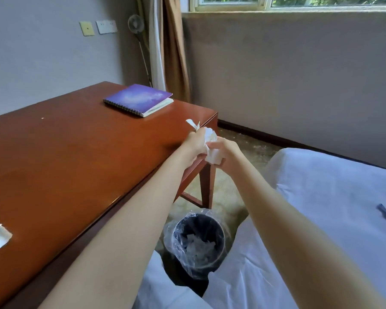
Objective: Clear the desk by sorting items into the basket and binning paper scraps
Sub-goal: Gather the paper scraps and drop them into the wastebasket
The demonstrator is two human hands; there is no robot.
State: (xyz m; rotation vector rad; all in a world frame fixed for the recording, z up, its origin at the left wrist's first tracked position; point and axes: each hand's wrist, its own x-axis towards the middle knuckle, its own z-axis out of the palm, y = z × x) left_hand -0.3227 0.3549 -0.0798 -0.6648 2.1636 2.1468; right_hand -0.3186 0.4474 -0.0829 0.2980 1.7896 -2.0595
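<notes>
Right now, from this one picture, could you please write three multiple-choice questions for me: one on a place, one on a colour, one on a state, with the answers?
1. Where does the bin stand?
A) on the floor, between the desk and the bed
B) on the desk
C) on the bed

2. What colour is the notebook cover?
A) green
B) purple
C) red

3. What are the left hand and the right hand doing?
A) resting flat on the desk
B) lifting the notebook
C) gripping white paper

Answers:
1 A: the bin stands low on the floor, with the desk on one side and the bed on the other.
2 B: the cover looks purple-blue.
3 C: the fingers of both hands curl round the paper.
</notes>
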